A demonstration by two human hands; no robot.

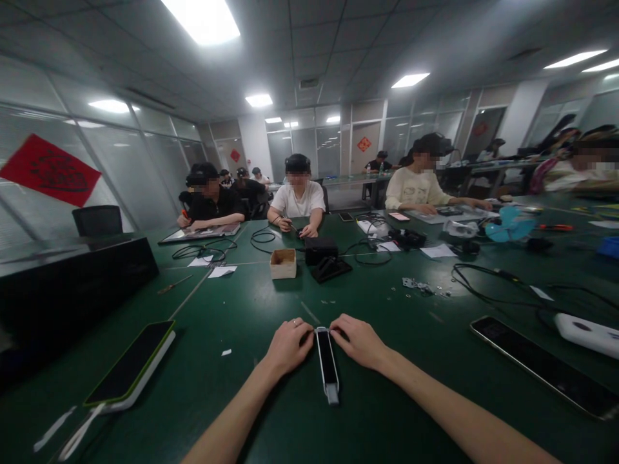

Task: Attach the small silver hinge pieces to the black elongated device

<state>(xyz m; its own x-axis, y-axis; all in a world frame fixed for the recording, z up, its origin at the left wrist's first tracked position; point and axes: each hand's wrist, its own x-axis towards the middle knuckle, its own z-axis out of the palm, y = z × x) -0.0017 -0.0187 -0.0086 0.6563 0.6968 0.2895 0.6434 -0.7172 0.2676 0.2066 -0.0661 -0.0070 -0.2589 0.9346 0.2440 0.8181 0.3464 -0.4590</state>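
In front of me on the green table lies a slim, long device [328,362] with a black face, a pale frame and a grey piece at its near end; its exact kind is unclear. My left hand [289,345], with a ring on one finger, is curled at the left side of its far end. On the opposite side, the bent fingers of my right hand [358,338] meet the far right corner. Both hands rest low, with thumb and fingers drawn together. The fingertips are small and partly hidden here.
A phone in a green case [133,361] lies left with a white cable; a dark phone [541,364] lies right, near a white power strip [587,334]. Beyond are a small box [283,264], a black box [321,250], metal parts [423,287] and cables. Several people sit across.
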